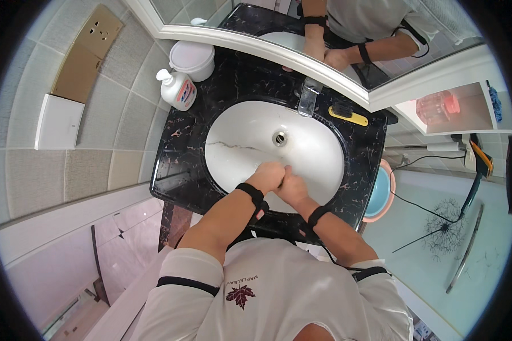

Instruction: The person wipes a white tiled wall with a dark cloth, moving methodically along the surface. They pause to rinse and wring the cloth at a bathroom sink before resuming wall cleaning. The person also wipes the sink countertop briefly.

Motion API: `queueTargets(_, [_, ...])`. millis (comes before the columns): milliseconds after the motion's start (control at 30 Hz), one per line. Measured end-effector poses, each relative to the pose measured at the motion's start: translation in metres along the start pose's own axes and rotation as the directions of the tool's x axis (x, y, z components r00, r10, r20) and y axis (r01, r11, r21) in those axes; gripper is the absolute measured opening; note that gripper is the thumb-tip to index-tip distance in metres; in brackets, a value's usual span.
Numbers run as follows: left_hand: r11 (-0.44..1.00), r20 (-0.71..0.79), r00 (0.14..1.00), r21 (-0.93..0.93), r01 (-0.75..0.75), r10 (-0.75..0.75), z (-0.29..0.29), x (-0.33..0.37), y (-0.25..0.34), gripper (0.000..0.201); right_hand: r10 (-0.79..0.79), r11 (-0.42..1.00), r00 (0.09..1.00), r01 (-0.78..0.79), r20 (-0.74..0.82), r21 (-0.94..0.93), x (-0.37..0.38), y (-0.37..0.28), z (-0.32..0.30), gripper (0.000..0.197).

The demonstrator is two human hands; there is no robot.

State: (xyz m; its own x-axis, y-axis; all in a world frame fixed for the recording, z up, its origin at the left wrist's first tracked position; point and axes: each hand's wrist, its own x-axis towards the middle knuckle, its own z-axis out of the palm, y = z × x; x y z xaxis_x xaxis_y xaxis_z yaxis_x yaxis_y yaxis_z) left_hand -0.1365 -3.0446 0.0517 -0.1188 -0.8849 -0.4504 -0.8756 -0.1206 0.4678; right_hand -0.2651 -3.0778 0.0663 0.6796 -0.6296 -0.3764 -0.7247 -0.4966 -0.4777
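Over the near part of the white oval washbasin, my two hands meet with their knuckles side by side. My left hand is closed, its fingers curled inward. Pressed against it is my right hand, closed as well. Whatever lies between the fingers, if anything, is hidden. Each wrist wears a black strap. Beyond the hands is the metal drain, and above it stands a square chrome tap. A dark crack-like line runs across the basin's left side.
On the black marbled counter stand a white pump bottle and a lidded white tub at the back left. A yellow-handled brush lies right of the tap. A mirror rises behind; a blue basin sits lower right.
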Motion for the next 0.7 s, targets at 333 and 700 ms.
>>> queueTargets(333, [0.917, -0.444, 0.804, 0.252, -0.310, 0.395, -0.050, -0.068, 0.024, 0.044, -0.003, 0.317, 0.778, -0.596, 0.629, 0.738, -0.019, 0.003, -0.079, 0.022])
queueTargets(700, [0.856, -0.217, 0.834, 0.246, -0.455, 0.507, -0.074, -0.068, 0.053, 0.027, -0.063, 0.791, 0.778, -0.343, 0.625, 0.507, -0.038, -0.010, -0.108, 0.037])
